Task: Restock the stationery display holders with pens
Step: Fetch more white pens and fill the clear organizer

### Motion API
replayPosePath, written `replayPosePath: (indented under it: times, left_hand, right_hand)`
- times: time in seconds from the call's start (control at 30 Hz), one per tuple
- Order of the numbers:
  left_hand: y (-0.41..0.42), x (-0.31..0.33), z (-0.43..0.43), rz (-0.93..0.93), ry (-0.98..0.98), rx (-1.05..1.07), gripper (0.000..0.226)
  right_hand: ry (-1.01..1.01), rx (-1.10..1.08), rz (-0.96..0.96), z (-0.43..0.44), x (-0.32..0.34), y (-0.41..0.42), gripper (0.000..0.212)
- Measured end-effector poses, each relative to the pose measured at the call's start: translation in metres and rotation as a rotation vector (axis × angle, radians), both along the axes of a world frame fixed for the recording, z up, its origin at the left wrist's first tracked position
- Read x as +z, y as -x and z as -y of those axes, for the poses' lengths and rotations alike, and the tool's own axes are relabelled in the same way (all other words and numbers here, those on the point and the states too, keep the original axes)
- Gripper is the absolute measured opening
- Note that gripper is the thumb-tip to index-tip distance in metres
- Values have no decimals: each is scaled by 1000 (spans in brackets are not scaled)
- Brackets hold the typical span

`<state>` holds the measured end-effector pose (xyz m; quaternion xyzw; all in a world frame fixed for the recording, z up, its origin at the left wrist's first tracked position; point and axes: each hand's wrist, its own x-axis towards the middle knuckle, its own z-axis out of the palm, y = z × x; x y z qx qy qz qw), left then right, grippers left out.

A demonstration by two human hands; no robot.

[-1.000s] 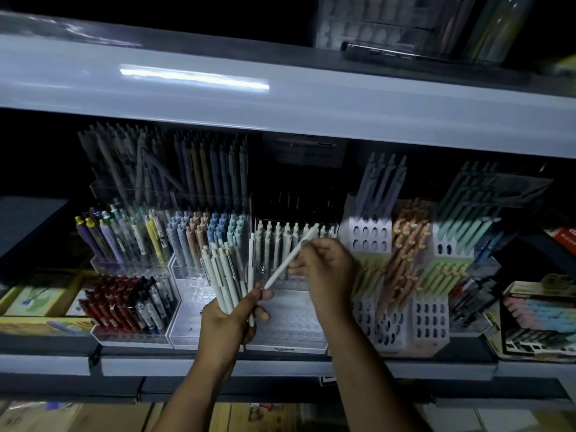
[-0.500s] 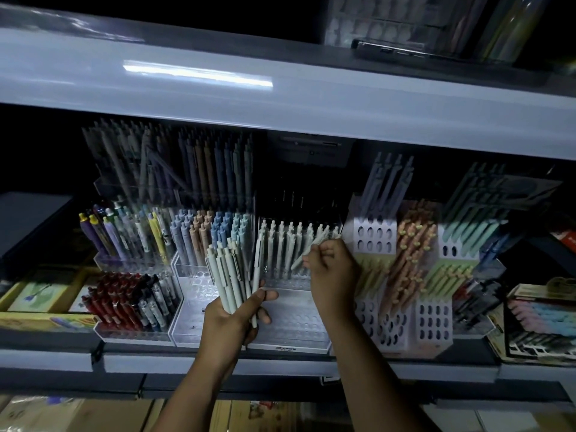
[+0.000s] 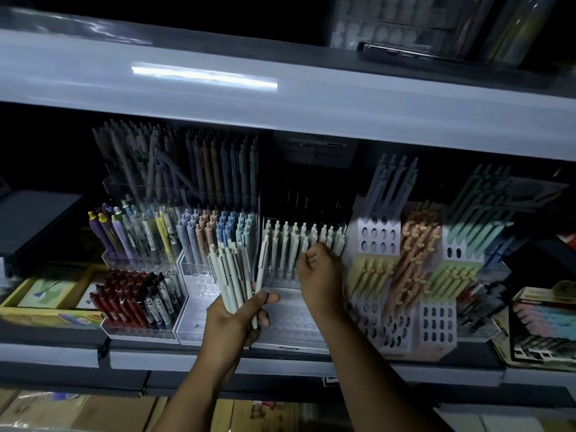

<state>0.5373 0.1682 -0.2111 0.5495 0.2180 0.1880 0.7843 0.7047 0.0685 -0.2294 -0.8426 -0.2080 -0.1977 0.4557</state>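
My left hand [image 3: 237, 319] grips a bundle of pale grey-green pens [image 3: 229, 272], fanned upward in front of the shelf. A clear tiered holder [image 3: 290, 313] with rows of holes stands at the shelf's middle; its back row holds several matching pale pens [image 3: 285, 244]. My right hand [image 3: 319, 272] is at the right part of that row, fingers curled and pinching a pale pen [image 3: 338, 243] standing there. Its lower end is hidden behind the hand.
Holders of coloured pens [image 3: 199, 235] and red pens [image 3: 124, 297] stand to the left, white perforated holders [image 3: 378, 235] with pastel pens to the right. A white shelf front [image 3: 280, 107] overhangs above. Boxes [image 3: 545, 325] sit at the far right.
My right hand carried a single pale pen from near the bundle up to the holder's back row and lowered it there. My left hand stayed with the bundle.
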Motion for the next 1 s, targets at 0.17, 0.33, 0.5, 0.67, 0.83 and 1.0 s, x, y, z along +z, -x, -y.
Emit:
replayPosePath:
  times: [0.17,0.33,0.5,0.67,0.83,1.0]
  left_hand:
    - [1,-1,0,-13,12,-5,15]
    - [0,0,1,0,8,-25,12]
    - [-3,-2,4,-12,-23,-36,24]
    - [-8,-5,12,-44,-31,-37,20]
    - [-12,-6,17,-52,-31,-15,17]
    - [-14,-6,18,-49,-23,-15,22]
  right_hand:
    - [-4,-11,-34,-4,-2,-3,27]
    - [14,30,-177,0,-3,-3,24]
    - [-76,40,-309,14,5,26,23]
    - [-249,177,-401,20,23,42,15]
    - [-317,247,-386,19,52,54,18]
    - [-271,176,-433,18,58,54,13]
